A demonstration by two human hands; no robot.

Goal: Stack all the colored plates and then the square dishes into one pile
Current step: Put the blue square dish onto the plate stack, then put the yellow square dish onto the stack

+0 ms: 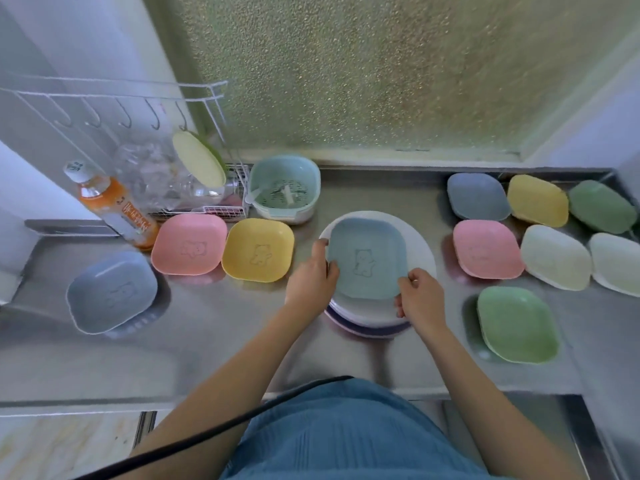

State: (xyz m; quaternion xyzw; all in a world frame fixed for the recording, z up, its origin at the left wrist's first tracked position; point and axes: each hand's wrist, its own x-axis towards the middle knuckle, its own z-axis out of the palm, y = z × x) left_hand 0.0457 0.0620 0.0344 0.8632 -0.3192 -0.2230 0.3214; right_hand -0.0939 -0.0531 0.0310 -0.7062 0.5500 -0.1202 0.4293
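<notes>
We pinch the teal square dish (pixel 367 258) at its near corners, left hand (pixel 311 275) and right hand (pixel 420 299) curled on the rim, atop the round plate pile (pixel 419 244) mid-counter. We should centre it, keep it level, then let go.

Both arms are bare to above the elbow, no sleeves showing. A blue ribbed garment (pixel 346 441) fills the lower centre; a black cable (pixel 214 431) crosses it toward lower left.
</notes>
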